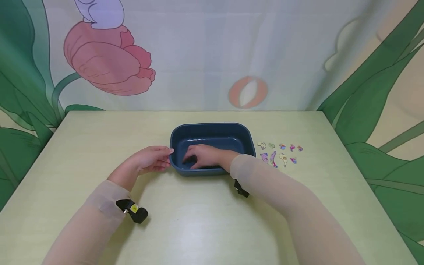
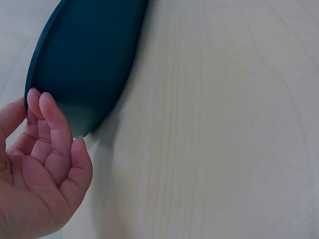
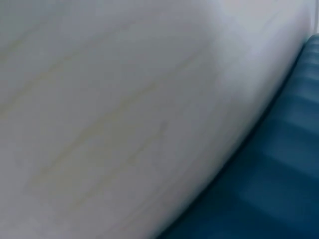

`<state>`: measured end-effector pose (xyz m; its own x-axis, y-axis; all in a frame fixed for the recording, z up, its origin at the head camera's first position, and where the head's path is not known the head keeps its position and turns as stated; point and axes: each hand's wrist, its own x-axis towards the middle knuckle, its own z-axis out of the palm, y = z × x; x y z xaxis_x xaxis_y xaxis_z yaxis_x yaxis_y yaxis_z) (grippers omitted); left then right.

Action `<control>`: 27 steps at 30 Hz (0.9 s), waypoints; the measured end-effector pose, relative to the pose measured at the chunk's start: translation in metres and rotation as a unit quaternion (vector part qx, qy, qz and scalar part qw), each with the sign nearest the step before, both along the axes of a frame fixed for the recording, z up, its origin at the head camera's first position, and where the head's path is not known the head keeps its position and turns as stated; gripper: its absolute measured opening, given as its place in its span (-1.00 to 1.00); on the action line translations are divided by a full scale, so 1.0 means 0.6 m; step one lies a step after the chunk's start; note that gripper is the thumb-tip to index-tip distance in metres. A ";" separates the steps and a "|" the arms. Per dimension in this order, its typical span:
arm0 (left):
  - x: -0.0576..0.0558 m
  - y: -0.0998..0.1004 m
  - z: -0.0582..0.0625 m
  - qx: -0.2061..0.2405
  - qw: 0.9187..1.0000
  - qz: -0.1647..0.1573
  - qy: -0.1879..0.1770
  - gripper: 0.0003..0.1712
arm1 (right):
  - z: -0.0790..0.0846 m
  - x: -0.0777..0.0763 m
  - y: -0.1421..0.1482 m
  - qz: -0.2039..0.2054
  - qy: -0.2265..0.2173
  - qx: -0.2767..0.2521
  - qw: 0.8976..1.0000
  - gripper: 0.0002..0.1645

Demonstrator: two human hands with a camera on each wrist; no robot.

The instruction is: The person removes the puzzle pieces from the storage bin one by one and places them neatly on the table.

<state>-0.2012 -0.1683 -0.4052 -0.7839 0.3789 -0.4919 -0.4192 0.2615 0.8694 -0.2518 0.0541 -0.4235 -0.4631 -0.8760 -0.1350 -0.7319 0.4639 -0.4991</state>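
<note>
A dark blue rectangular bin (image 1: 212, 129) with rounded corners stands on the table. My left hand (image 1: 153, 159) pinches the bin's left rim between thumb and fingers; in the left wrist view the fingertips (image 2: 46, 99) lie against its outer wall. My right hand (image 1: 207, 156) reaches down inside the bin at the left half, fingers loosely bent toward the floor and the thumb apart from them. Nothing is seen between them, though the fingertips are partly hidden. The right wrist view shows only the bin's blurred blue outer wall (image 3: 279, 179) and the tabletop, not the hand.
Several small colourful sticker-like cutouts (image 1: 273, 159) lie flat in two rows right of the bin, near my right forearm. The pale wooden table (image 1: 185, 221) ends at a printed curtain (image 1: 198, 55) at the back. Each wrist carries a small black camera (image 1: 134, 210).
</note>
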 end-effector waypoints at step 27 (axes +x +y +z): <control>0.002 0.002 0.002 -0.003 1.000 0.005 -0.001 -0.63 | 0.011 -0.011 0.009 -0.016 -0.190 0.021 0.981 -0.79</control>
<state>-0.1998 -0.1670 -0.4042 -0.7867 0.3673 -0.4963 -0.4242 0.2625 0.8667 -0.2582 0.0593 -0.4169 -0.3990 -0.8516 -0.3398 -0.4814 0.5100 -0.7128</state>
